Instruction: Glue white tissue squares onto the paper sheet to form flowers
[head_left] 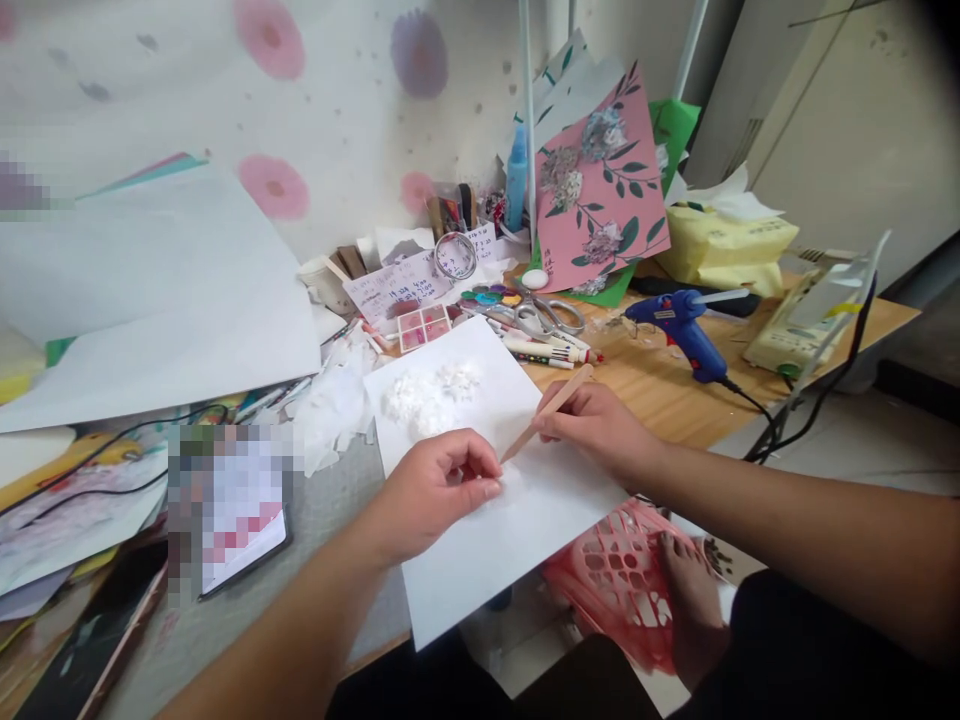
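While pinching one flat, pale-brown, round-ended wooden stick (553,408) between thumb and fingers of the right hand (596,425), bringing its lower tip right up to the fingertips of the left hand (442,488). With left thumb and forefinger drawn together at that tip, beside one small, filmy white scrap (517,487); cannot tell whether pinching the scrap or only touching it.

Judging from this, working at the scrap with the stick's tip, perhaps pressing or shaping; for the next move, needing a light, steady tip and fingertips kept close to it.

Directly beneath both hands, one flat, white, rectangular paper sheet (465,590); on it, just beyond the left hand, loose, fluffy white clumps (420,405), at least two, too merged for a sure count.

Farther from the grip, left of the left hand, one dark-edged phone (247,560), partly blurred. Beyond the stick, one square pink four-pan palette (424,328) and several slim pens (555,352), overlapping too much to count. Beyond the right hand and to its right, one blue plastic glue gun (686,335). Farthest out, one pink card (570,245) with raised flower clusters, at least four, and one soft yellow tissue pack (727,250).
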